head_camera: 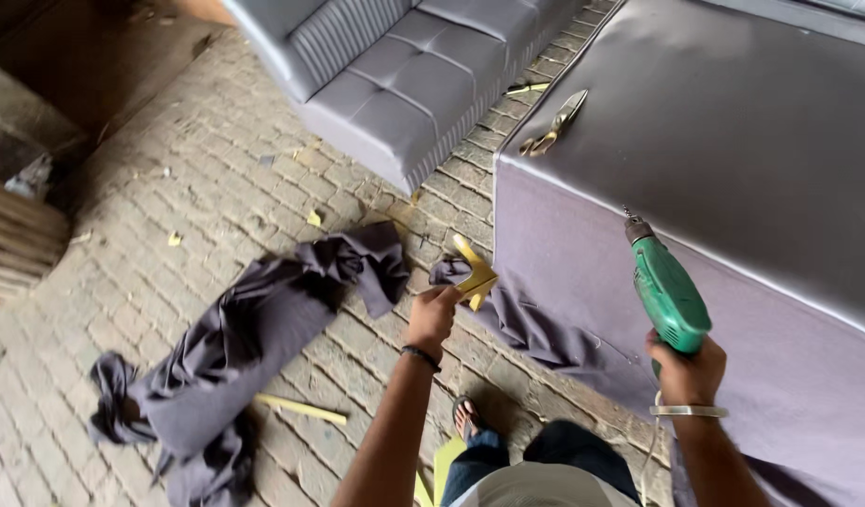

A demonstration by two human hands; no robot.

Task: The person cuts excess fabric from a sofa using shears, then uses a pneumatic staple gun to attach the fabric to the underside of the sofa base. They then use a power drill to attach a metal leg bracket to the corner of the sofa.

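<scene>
While the right hand has its grip clenched on a green drill pointing to 12 o'clock, the left hand pinches a yellow corner piece sticking out at 1 o'clock. Scissors sit on the grey sofa; dark cloth lies at 9 o'clock on the brick floor.

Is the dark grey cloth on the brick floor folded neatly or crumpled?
Crumpled: the dark grey cloth lies bunched and twisted in irregular folds across the brick floor, left of the left hand.
</scene>
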